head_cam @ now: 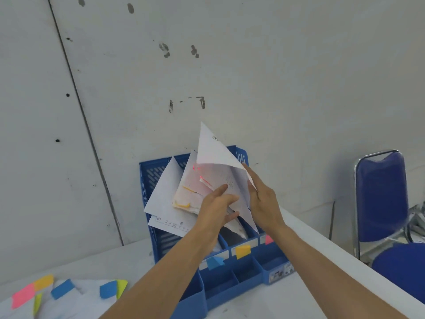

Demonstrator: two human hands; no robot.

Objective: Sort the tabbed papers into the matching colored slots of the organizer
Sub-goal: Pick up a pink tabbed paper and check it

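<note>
White sheet [216,155] stands tilted in the blue organizer [230,286], lower corner near its pink tab [268,239]. Right hand [262,201] lies flat against the sheet's right face, fingers straight. Left hand [216,206], fingers extended, touches its left face.

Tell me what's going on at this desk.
A person is working at a blue organizer. The right hand lies flat against a tall white sheet standing in it, while the left hand reaches among the sheets beside it. More tabbed papers wait on the table at lower left.

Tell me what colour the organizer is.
The organizer is blue, seen in the head view.
</note>
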